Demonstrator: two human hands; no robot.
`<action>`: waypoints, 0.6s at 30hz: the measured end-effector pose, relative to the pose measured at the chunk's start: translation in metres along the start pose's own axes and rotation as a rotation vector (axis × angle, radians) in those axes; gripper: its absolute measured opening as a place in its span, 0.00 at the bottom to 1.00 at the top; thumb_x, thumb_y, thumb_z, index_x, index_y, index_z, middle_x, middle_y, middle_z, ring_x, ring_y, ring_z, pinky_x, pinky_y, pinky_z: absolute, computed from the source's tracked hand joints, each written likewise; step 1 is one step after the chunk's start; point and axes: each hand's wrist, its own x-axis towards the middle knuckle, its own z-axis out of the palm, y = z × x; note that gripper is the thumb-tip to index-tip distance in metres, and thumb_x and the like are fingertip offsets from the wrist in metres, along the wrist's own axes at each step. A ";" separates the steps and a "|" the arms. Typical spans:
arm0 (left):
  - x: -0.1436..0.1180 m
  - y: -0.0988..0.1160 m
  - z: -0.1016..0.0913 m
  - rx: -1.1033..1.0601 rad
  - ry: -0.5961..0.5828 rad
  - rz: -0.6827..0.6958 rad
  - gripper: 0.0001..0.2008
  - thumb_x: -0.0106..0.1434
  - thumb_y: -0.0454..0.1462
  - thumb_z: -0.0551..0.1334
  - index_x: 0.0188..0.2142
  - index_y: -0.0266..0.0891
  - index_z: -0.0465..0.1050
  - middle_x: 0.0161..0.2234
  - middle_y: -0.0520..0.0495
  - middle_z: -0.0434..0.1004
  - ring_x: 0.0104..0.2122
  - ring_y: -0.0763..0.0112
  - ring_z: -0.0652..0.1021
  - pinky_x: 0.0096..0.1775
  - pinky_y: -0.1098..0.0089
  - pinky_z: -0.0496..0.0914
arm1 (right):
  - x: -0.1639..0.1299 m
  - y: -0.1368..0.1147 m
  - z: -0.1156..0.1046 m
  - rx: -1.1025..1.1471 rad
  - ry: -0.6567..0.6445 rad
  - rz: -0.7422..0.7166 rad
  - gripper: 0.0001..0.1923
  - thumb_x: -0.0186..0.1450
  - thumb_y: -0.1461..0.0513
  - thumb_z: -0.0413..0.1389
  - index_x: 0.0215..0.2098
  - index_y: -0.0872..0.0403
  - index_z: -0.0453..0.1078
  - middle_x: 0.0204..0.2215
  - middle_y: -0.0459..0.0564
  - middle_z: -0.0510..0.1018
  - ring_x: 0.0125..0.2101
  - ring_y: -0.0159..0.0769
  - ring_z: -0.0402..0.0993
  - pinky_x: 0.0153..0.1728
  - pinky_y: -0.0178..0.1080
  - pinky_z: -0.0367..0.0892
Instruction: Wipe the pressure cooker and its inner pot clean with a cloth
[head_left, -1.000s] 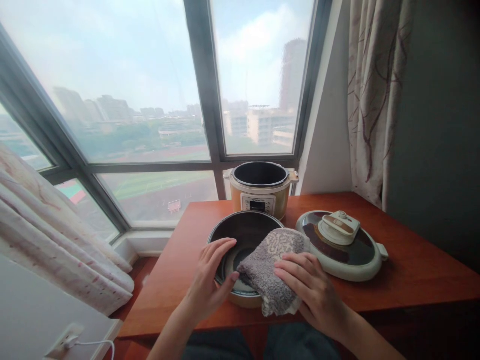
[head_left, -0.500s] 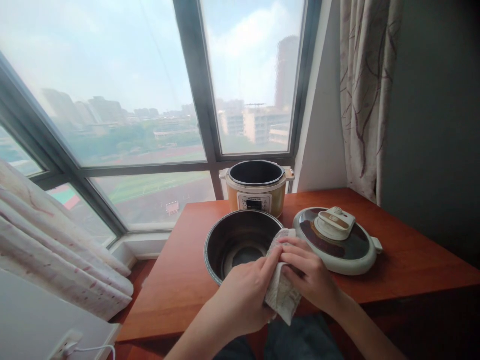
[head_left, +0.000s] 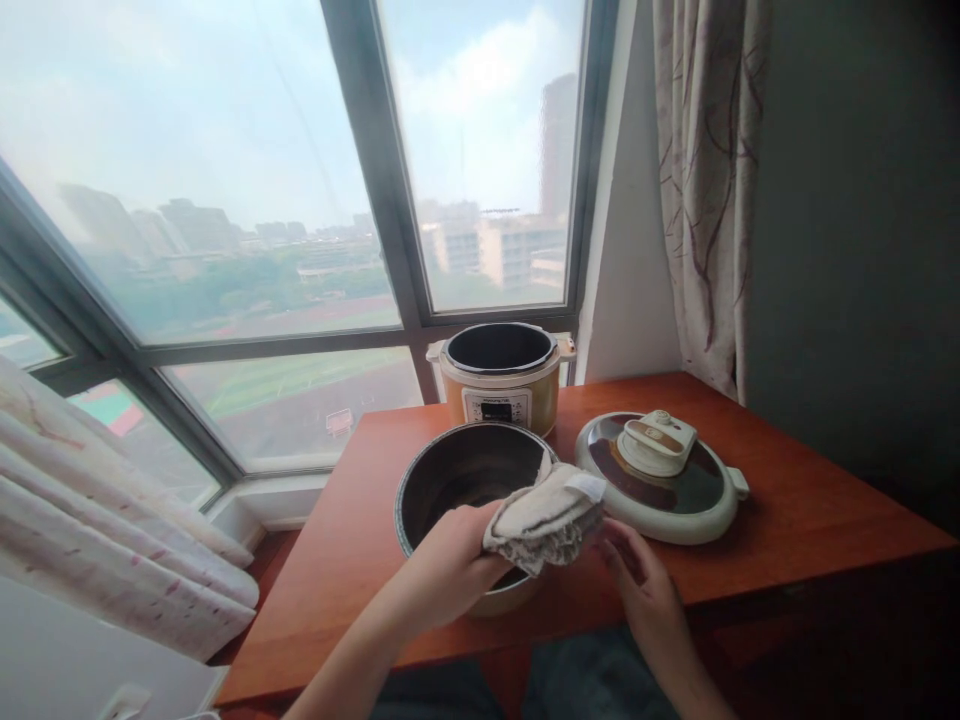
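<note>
- Left hand (head_left: 450, 560) grips a folded cloth (head_left: 546, 512), held over the near right rim of the inner pot (head_left: 442, 480).
- Right hand (head_left: 646, 590) sits just below the cloth, fingers loosely curled, holding nothing visible.
- Pot stands on the wooden table (head_left: 810, 510), near its front edge.
- Lid (head_left: 660, 478) lies flat, just right of the pot.
- Cooker body (head_left: 501, 385) stands behind, open-topped, by the window (head_left: 225, 200).
</note>
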 end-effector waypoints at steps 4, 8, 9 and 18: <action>0.014 -0.007 -0.031 -0.037 0.148 -0.077 0.12 0.66 0.38 0.56 0.40 0.41 0.79 0.40 0.48 0.83 0.41 0.57 0.79 0.43 0.66 0.71 | -0.002 -0.024 0.007 -0.038 -0.038 0.001 0.18 0.70 0.49 0.54 0.47 0.54 0.73 0.42 0.58 0.82 0.42 0.46 0.81 0.43 0.44 0.78; 0.030 -0.010 -0.054 0.215 0.188 -0.219 0.12 0.66 0.42 0.57 0.36 0.43 0.80 0.37 0.49 0.83 0.38 0.57 0.80 0.39 0.67 0.69 | -0.001 -0.046 0.018 0.075 -0.103 -0.003 0.20 0.72 0.50 0.51 0.55 0.53 0.67 0.35 0.51 0.78 0.35 0.39 0.79 0.36 0.39 0.77; 0.036 -0.011 -0.053 0.263 0.168 -0.242 0.11 0.65 0.43 0.58 0.36 0.43 0.80 0.35 0.49 0.83 0.36 0.58 0.80 0.38 0.67 0.69 | -0.001 -0.050 0.021 0.103 -0.130 -0.006 0.21 0.72 0.50 0.51 0.57 0.52 0.65 0.34 0.50 0.77 0.32 0.38 0.78 0.33 0.37 0.77; 0.066 -0.022 -0.006 -0.044 -0.451 -0.209 0.32 0.48 0.36 0.68 0.55 0.39 0.72 0.44 0.50 0.81 0.43 0.61 0.78 0.42 0.69 0.71 | 0.008 -0.050 0.037 0.150 -0.203 0.122 0.22 0.68 0.47 0.55 0.49 0.54 0.72 0.38 0.55 0.80 0.31 0.40 0.78 0.28 0.36 0.74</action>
